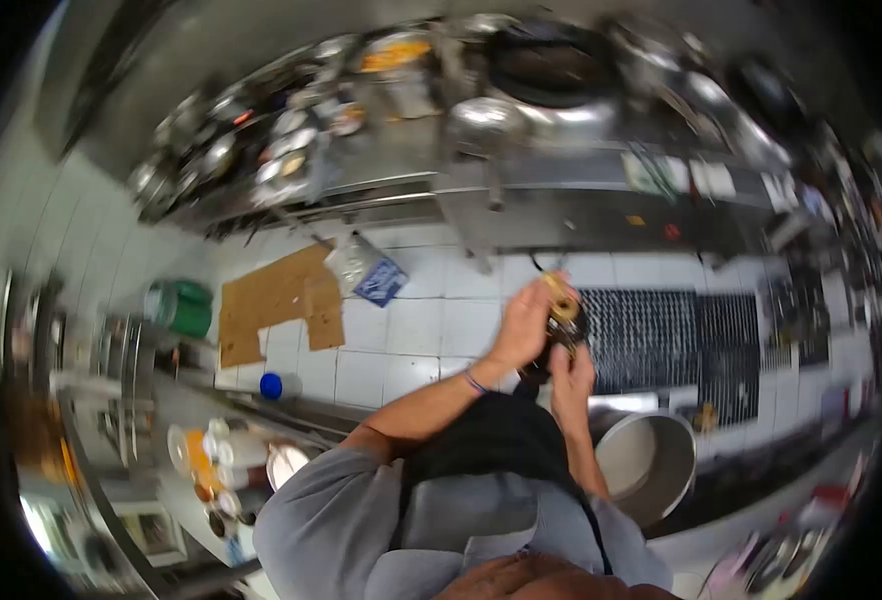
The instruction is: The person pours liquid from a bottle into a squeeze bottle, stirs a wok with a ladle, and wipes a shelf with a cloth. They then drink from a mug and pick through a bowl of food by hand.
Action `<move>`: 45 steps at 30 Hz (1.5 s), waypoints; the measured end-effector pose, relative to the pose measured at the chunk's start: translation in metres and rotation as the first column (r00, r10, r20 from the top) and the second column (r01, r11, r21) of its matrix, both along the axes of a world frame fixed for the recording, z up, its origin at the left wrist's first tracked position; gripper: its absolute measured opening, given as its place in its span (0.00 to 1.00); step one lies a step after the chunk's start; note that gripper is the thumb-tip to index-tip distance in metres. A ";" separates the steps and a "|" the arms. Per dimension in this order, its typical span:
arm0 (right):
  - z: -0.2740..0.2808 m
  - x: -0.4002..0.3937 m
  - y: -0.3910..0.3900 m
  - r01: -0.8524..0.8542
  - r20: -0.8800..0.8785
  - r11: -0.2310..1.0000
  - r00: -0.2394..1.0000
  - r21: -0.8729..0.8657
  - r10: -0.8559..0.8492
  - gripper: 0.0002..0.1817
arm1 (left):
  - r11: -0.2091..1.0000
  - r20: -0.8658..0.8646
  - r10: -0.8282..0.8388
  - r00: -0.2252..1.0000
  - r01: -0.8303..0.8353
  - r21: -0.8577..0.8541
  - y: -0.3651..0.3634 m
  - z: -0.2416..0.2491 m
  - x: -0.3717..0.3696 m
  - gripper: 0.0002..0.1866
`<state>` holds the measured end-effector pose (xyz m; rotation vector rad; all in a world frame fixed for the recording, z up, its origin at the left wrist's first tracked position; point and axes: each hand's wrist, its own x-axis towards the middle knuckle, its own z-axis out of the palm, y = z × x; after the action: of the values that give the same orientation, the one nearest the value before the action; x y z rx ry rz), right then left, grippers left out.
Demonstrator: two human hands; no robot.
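In front of my apron, both hands are on a dark, shiny object with a golden, ring-shaped top (pixel 563 309); its exact kind is blurred. My left hand (pixel 523 322) is closed round its upper left side, with fingers at the golden part. Lower down, my right hand (pixel 572 374) is closed on the dark body, the thumb lying along it. A thin dark curved piece (pixel 537 262) sticks up beyond my left fingertips. The underside of the object is hidden by my hands.
A steel counter (pixel 521 205) with pans, a black wok (pixel 551 65) and containers runs ahead. Black floor mats (pixel 641 335) lie right, beside a large pot (pixel 676 455). Cardboard (pixel 271 300), a blue-and-white bag (pixel 379 280) and a green container (pixel 189 308) are on the floor at left.
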<state>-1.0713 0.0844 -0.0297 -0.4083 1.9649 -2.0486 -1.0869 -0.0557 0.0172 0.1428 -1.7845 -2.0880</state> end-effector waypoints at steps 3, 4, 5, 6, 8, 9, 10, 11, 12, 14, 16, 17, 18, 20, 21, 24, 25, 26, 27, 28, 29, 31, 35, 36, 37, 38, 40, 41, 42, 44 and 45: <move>0.003 -0.039 0.001 0.008 0.085 0.986 0.996 -0.167 0.007 0.13 | 0.942 0.054 -0.332 0.942 0.328 0.071 -0.029 0.009 -0.054 0.30; 0.007 -0.052 0.004 0.015 0.119 0.977 0.993 -0.214 0.011 0.13 | 0.909 0.077 -0.416 0.906 0.411 0.074 -0.037 0.014 -0.073 0.32; 0.012 -0.067 0.005 0.017 0.120 0.981 0.993 -0.196 0.007 0.13 | 0.876 0.146 -0.482 0.864 0.473 0.093 -0.043 0.020 -0.093 0.32; 0.021 -0.077 0.007 0.020 0.133 0.979 0.991 -0.201 0.007 0.14 | 0.828 0.128 -0.559 0.819 0.558 0.049 -0.046 0.024 -0.110 0.32; 0.006 -0.103 0.011 0.075 0.034 0.987 0.997 -0.144 -0.071 0.15 | 0.690 0.151 -0.721 0.676 0.719 0.082 -0.049 0.028 -0.153 0.31; 0.001 -0.114 0.007 0.137 0.020 0.965 0.991 -0.224 -0.135 0.15 | 0.613 0.146 -0.788 0.598 0.784 0.096 -0.049 0.026 -0.176 0.30; -0.002 -0.127 0.010 0.140 0.013 0.972 0.990 -0.187 -0.140 0.15 | 0.528 0.139 -0.847 0.513 0.842 0.111 -0.049 0.025 -0.199 0.30; -0.005 -0.141 0.015 0.146 0.006 0.978 0.989 -0.149 -0.147 0.15 | 0.435 0.127 -0.898 0.420 0.892 0.125 -0.046 0.023 -0.223 0.30; -0.007 -0.153 0.019 0.152 0.001 0.983 0.988 -0.107 -0.153 0.15 | 0.362 0.114 -0.930 0.350 0.925 0.118 -0.042 0.022 -0.245 0.29; -0.010 -0.172 0.020 0.181 0.048 0.978 0.983 -0.100 -0.177 0.15 | 0.127 0.112 -0.987 0.114 0.984 0.121 -0.037 0.016 -0.289 0.29; -0.026 -0.199 0.026 0.198 0.066 0.979 0.979 -0.042 -0.195 0.15 | -0.080 0.121 -0.988 -0.092 0.991 0.104 -0.026 0.018 -0.335 0.29; -0.024 -0.209 0.026 0.230 0.060 0.973 0.971 0.001 -0.230 0.15 | -0.169 0.141 -0.973 -0.182 0.981 0.098 -0.019 0.020 -0.354 0.28; -0.017 -0.219 0.024 0.261 0.055 0.964 0.963 0.043 -0.263 0.15 | -0.293 0.148 -0.940 -0.307 0.950 0.104 -0.012 0.022 -0.375 0.28; 0.008 -0.240 0.028 0.271 0.154 0.960 0.948 0.074 -0.280 0.14 | -0.510 0.153 -0.848 -0.507 0.860 0.021 0.009 0.027 -0.413 0.26; 0.019 -0.250 0.027 0.311 0.157 0.950 0.937 0.029 -0.311 0.14 | -0.582 0.157 -0.799 -0.580 0.812 0.037 0.021 0.026 -0.430 0.25; 0.029 -0.269 0.031 0.391 0.241 0.915 0.902 -0.096 -0.360 0.12 | -0.722 0.189 -0.659 -0.728 0.683 0.112 0.053 0.024 -0.465 0.24; 0.028 -0.275 0.033 0.428 0.230 0.897 0.889 -0.114 -0.395 0.12 | -0.754 0.205 -0.613 -0.763 0.642 0.139 0.065 0.025 -0.477 0.23; 0.028 -0.280 0.035 0.470 0.218 0.872 0.873 -0.134 -0.437 0.11 | -0.767 0.248 -0.574 -0.780 0.619 0.170 0.075 0.029 -0.487 0.23; 0.029 -0.286 0.038 0.520 0.198 0.840 0.849 -0.155 -0.489 0.10 | -0.787 0.294 -0.524 -0.799 0.587 0.192 0.090 0.033 -0.498 0.23; 0.038 -0.292 0.041 0.559 0.262 0.808 0.821 -0.187 -0.507 0.08 | -0.802 0.248 -0.529 -0.812 0.573 0.169 0.099 0.025 -0.504 0.22; 0.030 -0.296 0.049 0.572 0.244 0.795 0.816 -0.201 -0.525 0.08 | -0.802 0.227 -0.579 -0.783 0.597 0.011 0.110 0.034 -0.511 0.22; 0.031 -0.310 0.063 0.658 0.291 0.731 0.746 -0.183 -0.599 0.10 | -0.707 0.260 -0.656 -0.708 0.698 0.116 0.127 0.049 -0.523 0.22; 0.016 -0.329 0.106 0.761 0.321 0.630 0.642 -0.157 -0.696 0.14 | -0.444 0.059 -0.891 -0.451 0.890 0.102 0.159 0.014 -0.558 0.25; 0.014 -0.334 0.116 0.780 0.332 0.600 0.622 -0.179 -0.709 0.14 | -0.354 0.124 -0.923 -0.365 0.930 0.100 0.167 0.016 -0.568 0.26; 0.014 -0.341 0.130 0.794 0.334 0.573 0.607 -0.204 -0.721 0.15 | -0.259 0.182 -0.946 -0.270 0.963 0.079 0.175 0.022 -0.578 0.27; 0.014 -0.348 0.147 0.805 0.330 0.546 0.593 -0.230 -0.735 0.15 | -0.212 0.242 -0.945 -0.218 0.976 0.052 0.181 0.018 -0.590 0.27; 0.007 -0.361 0.184 0.820 0.309 0.509 0.571 -0.261 -0.761 0.17 | -0.147 0.336 -0.931 -0.145 0.989 0.019 0.193 -0.001 -0.614 0.27; 0.005 -0.367 0.195 0.837 0.344 0.458 0.543 -0.299 -0.766 0.17 | -0.127 0.377 -0.918 -0.125 0.992 0.020 0.198 -0.008 -0.623 0.27; -0.013 -0.369 0.210 0.867 0.329 0.454 0.498 -0.206 -0.802 0.19 | -0.111 0.396 -0.910 -0.124 0.992 0.055 0.203 -0.012 -0.631 0.27; 0.003 -0.379 0.247 0.903 0.354 0.376 0.428 -0.209 -0.832 0.20 | -0.094 0.469 -0.879 -0.090 0.995 0.015 0.215 -0.021 -0.651 0.27; 0.008 -0.382 0.260 0.917 0.374 0.343 0.397 -0.206 -0.838 0.21 | -0.078 0.475 -0.877 -0.075 0.997 0.014 0.225 -0.017 -0.658 0.27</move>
<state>-1.4535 0.3441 -0.0214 1.0989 1.7653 -2.9443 -1.7447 0.1694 0.0005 -1.5873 -3.0026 -2.4644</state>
